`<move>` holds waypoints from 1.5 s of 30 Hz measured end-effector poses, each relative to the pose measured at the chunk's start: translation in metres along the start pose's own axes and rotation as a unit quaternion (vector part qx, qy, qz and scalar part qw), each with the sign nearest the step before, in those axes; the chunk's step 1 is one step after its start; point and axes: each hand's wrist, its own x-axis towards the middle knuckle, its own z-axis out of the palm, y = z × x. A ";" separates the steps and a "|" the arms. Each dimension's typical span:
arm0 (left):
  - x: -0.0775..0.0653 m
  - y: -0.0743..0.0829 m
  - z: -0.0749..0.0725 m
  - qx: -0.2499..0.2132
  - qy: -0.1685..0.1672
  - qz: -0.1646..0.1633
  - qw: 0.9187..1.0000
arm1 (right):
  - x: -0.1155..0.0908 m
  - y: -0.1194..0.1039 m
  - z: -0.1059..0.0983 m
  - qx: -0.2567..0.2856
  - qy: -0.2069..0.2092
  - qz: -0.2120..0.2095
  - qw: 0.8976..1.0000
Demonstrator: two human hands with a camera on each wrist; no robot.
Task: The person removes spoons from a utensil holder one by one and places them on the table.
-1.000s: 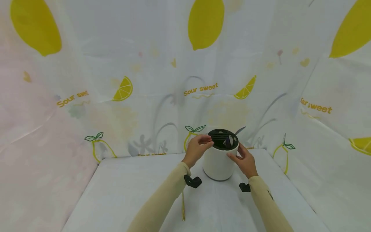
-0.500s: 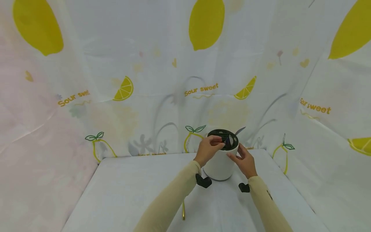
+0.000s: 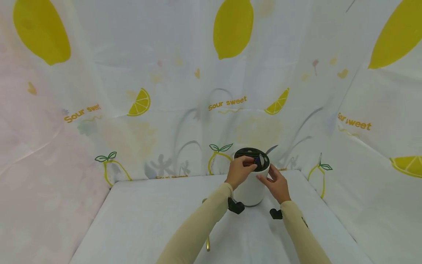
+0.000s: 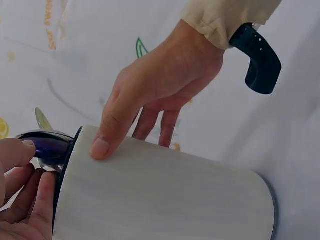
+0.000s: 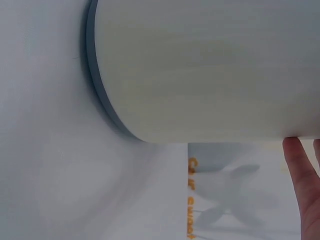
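A white cylindrical utensil holder (image 3: 250, 187) with a black slotted lid (image 3: 245, 152) stands upright on the table. A spoon (image 4: 47, 147) sticks up from the lid, its rounded head shiny silver and dark blue. My left hand (image 3: 240, 171) is over the lid, thumb and fingers pinching the spoon's head. My right hand (image 3: 277, 184) grips the holder's side near the top, thumb (image 4: 101, 147) on the near face and fingers round the far side. Behind the lid, a slim pale metal utensil tip (image 3: 271, 149) pokes out.
On the white-covered table (image 3: 148, 212) lies a thin gold utensil (image 3: 208, 245), mostly hidden beneath my left forearm. A lemon-printed cloth (image 3: 178, 128) hangs along the back and both sides. Black camera mounts (image 3: 236, 206) sit at my wrists.
My left hand has moved right across the lid to the spoon, and its fingers have come together on it. The right hand keeps its place on the holder.
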 end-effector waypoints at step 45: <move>0.000 0.010 -0.008 -0.054 0.054 0.038 0.996 | -0.015 -0.036 -0.002 0.000 -0.003 0.004 1.000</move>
